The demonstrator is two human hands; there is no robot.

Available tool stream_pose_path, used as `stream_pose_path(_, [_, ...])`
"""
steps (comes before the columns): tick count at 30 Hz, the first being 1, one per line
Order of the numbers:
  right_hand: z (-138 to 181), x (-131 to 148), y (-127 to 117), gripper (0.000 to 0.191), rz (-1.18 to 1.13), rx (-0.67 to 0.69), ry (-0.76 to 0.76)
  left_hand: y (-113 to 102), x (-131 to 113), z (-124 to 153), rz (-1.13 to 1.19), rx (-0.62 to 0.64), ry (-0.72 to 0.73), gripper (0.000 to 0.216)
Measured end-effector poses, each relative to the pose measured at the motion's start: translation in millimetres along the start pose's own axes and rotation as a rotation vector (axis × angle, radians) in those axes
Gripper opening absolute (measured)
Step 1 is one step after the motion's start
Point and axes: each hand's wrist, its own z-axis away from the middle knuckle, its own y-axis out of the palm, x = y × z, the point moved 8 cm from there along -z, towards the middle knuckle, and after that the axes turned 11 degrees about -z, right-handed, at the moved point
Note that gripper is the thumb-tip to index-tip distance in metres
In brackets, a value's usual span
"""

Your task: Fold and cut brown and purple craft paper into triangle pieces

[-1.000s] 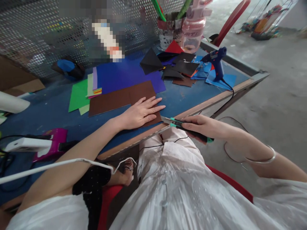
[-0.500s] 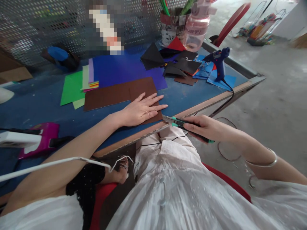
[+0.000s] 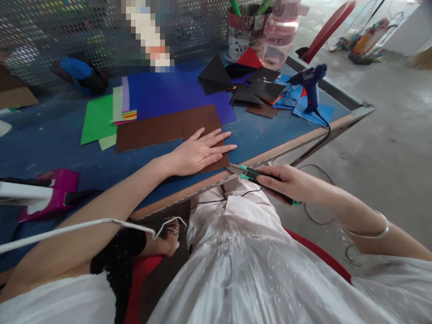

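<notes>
My left hand (image 3: 195, 154) lies flat with fingers spread on a brown sheet of paper or card (image 3: 148, 133), pressing near its right-hand part. In my right hand (image 3: 280, 180) is a utility knife (image 3: 248, 173) with a black and green handle, the fingers wrapped round it. Its metal blade points left and meets the sheet's lower right corner, close to the table edge. Whether the blade touches the sheet or only overlaps it in view, I cannot tell.
Blue (image 3: 162, 90) and green sheets (image 3: 96, 119) lie behind the brown one. Black paper pieces (image 3: 216, 76) and a blue glue gun (image 3: 311, 87) with a cord are at right. A pink bottle (image 3: 278, 38) stands at the back. A magenta power strip (image 3: 64, 191) is at left.
The view has shifted slightly. My left hand stays flat on the brown sheet, and the knife remains at its corner in my right hand.
</notes>
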Motion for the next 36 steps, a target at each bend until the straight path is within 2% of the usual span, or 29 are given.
stream_pose_path(36, [-3, 6, 16, 0.04, -0.047, -0.012, -0.024, 1, 1, -1, 0.001, -0.006, -0.003, 0.054])
